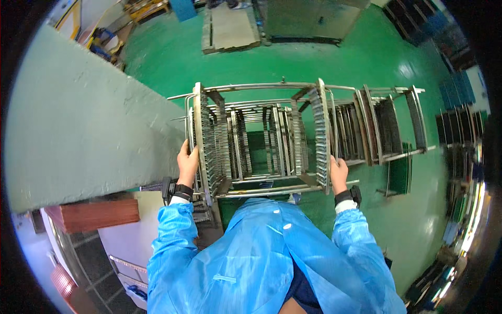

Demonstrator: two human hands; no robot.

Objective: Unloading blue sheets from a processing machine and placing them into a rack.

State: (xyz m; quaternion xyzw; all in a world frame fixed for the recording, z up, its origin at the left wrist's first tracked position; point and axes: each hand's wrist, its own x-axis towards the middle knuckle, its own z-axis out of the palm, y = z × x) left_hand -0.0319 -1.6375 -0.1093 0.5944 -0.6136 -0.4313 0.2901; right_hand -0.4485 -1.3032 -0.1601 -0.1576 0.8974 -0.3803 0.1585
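Note:
In front of me stands a metal rack [320, 137] with two upright slotted side panels joined by long shiny rods. My left hand [188, 166] is closed on the rack's left side, thumb towards me. My right hand [339, 172] grips the outer edge of its right side. Both sets of fingers are partly hidden by the rack's edges. More slotted panels and bars show inside and below the frame. Black bands sit on both my wrists, under blue sleeves.
A thick grey wall [94, 125] ends close to the rack's left side. More metal racks [388, 125] stand to the right on the green floor [167, 57]. A reddish-brown block [99, 213] lies at the lower left. A pale slab [232, 26] lies at the far side.

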